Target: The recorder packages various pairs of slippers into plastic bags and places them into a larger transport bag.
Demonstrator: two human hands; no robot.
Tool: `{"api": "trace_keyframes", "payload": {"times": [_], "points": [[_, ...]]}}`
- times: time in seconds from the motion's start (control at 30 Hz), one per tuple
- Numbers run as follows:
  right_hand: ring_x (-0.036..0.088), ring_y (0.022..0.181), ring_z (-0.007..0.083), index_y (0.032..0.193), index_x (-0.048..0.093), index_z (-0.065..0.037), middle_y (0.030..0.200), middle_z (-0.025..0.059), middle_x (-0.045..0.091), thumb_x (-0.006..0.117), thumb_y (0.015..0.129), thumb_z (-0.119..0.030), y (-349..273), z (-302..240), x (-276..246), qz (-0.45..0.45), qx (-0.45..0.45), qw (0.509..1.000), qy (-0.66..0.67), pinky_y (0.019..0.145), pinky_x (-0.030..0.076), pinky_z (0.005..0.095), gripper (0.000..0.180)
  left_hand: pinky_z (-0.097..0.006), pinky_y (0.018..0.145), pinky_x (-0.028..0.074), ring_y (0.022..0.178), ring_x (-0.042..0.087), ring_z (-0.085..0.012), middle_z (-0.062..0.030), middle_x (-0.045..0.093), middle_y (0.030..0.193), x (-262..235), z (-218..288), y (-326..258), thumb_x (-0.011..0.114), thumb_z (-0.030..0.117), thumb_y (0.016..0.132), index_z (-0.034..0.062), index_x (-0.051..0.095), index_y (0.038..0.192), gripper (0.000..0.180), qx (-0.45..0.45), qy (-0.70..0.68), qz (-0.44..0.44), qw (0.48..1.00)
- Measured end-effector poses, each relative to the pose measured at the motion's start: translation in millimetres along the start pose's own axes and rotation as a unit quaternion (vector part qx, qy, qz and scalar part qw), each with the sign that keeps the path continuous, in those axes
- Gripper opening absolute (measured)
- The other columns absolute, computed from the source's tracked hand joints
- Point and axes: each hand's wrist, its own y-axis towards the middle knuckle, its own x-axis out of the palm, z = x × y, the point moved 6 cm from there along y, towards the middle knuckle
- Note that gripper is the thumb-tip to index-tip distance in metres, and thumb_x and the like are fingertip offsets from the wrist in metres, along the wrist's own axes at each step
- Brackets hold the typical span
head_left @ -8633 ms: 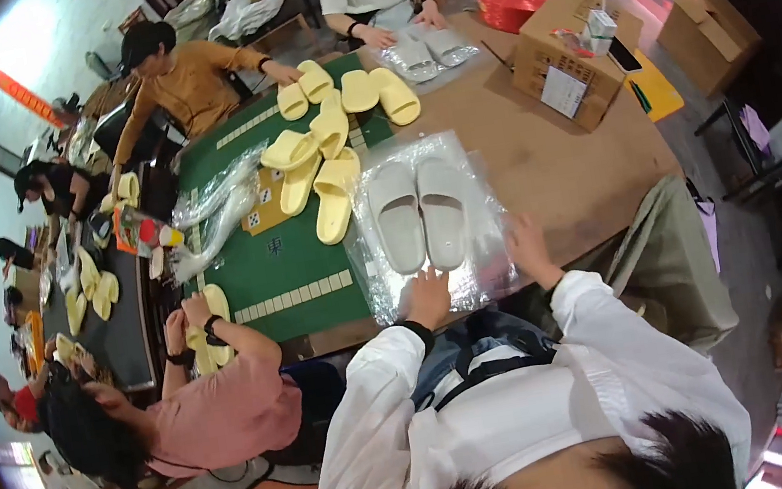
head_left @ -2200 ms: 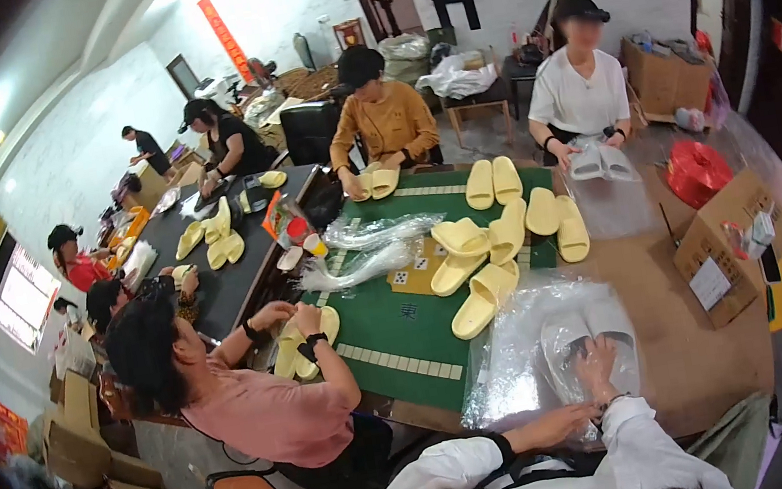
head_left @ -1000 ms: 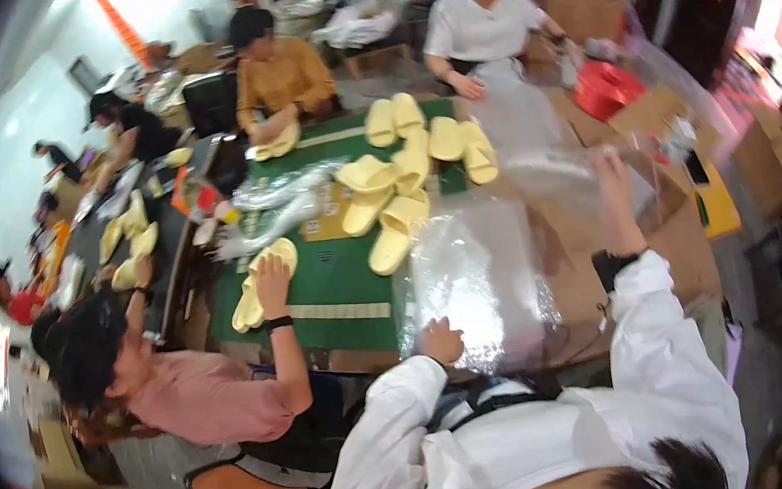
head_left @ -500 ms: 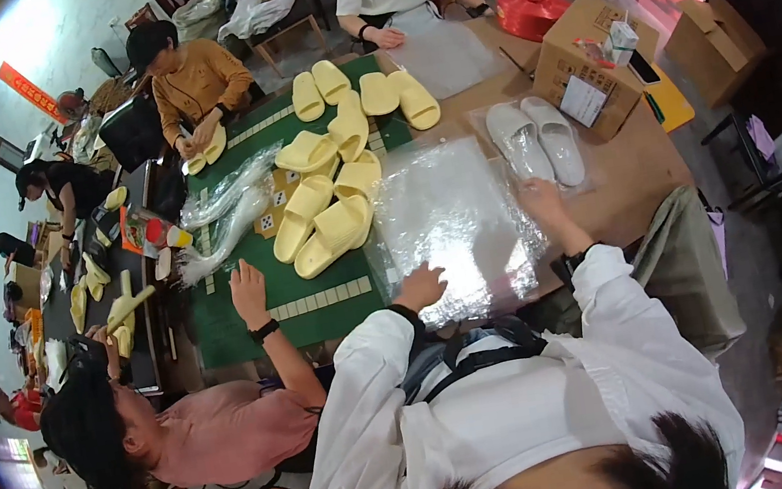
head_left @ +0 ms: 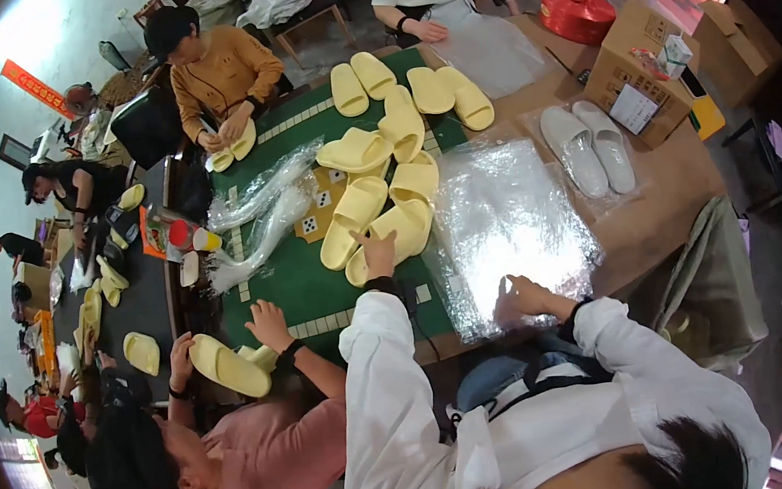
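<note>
My left hand [head_left: 378,251] reaches to the nearest yellow slipper [head_left: 408,225] in a loose pile, fingers apart. Its fingertips are at the slipper's near end; I cannot tell whether they touch. My right hand [head_left: 530,297], fingers apart, is over the near part of a stack of clear plastic bags [head_left: 493,184] and holds nothing I can see. Glare whitens the stack's near part. More yellow slippers [head_left: 354,212] lie beyond my left hand. A pair of whitish slippers [head_left: 575,151] lies on clear plastic to the right of the stack.
A cardboard box [head_left: 638,71] and a roll of red plastic tape [head_left: 576,12] stand at the far right. Bundled clear plastic [head_left: 280,210] lies on the green mat [head_left: 316,286]. At my left, a co-worker in pink holds a yellow slipper [head_left: 229,366]. Other people sit across the table.
My left hand has gone from the bag stack to the yellow slippers. My right hand has left the whitish slippers for the stack's near part. The co-worker in pink now holds a slipper.
</note>
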Motion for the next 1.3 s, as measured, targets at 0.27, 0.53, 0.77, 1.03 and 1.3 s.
{"api": "trace_keyframes", "payload": {"times": [0.27,0.53,0.77,1.03,1.3], "points": [[0.048,0.110,0.0372,0.136,0.026,-0.001,0.126,0.0236,0.042,0.061,0.076,-0.029,-38.2,17.5,-11.9,0.044,-0.033,0.998,0.032,0.090,0.041,0.0386,0.074,-0.037,0.098,0.031,0.120,0.036,-0.0294,-0.0208,0.029,0.135,26.9,-36.8,53.5,0.071,0.017,0.072,0.0069,0.001,0.140,0.099,-0.029,-0.120,0.008,0.992],[0.060,0.087,0.0309,0.127,0.032,0.006,0.097,0.0217,0.062,0.061,0.078,-0.021,-36.0,22.5,-9.2,0.020,-0.046,0.994,0.102,0.075,0.048,0.0362,0.063,-0.034,0.076,0.045,0.091,0.052,-0.0243,-0.0124,0.049,0.112,31.4,24.5,5.1,0.056,0.006,0.082,0.0069,0.030,0.127,0.052,-0.093,-0.470,0.048,0.877],[0.057,0.089,0.0318,0.101,0.059,-0.002,0.095,0.0148,0.062,0.052,0.079,-0.022,-0.6,60.1,34.0,0.044,-0.118,0.992,0.008,0.084,0.042,0.0388,0.031,-0.037,0.084,0.043,0.100,0.049,-0.0269,-0.0136,0.044,0.118,61.2,121.3,-128.5,0.052,0.006,0.082,0.0033,0.032,0.123,0.046,-0.040,-0.520,-0.067,0.851],[0.058,0.089,0.0272,0.100,0.065,-0.012,0.100,0.0112,0.063,0.053,0.077,-0.029,-6.5,65.0,28.4,-0.004,-0.419,0.875,-0.244,0.079,0.044,0.0369,0.030,-0.035,0.089,0.039,0.101,0.049,-0.0316,-0.0257,0.048,0.112,192.9,54.0,-154.7,0.052,0.002,0.075,-0.0047,0.056,0.098,0.025,-0.008,-0.314,-0.231,0.921],[0.061,0.085,0.0337,0.103,0.060,-0.005,0.093,0.0187,0.064,0.053,0.079,-0.029,-56.8,162.2,-67.3,0.159,-0.019,0.980,0.114,0.075,0.048,0.0394,0.035,-0.032,0.077,0.045,0.084,0.058,-0.0278,-0.0201,0.058,0.095,233.0,115.5,-202.3,0.048,0.004,0.081,-0.0059,0.047,0.115,0.035,0.210,0.180,-0.289,0.916]]}}
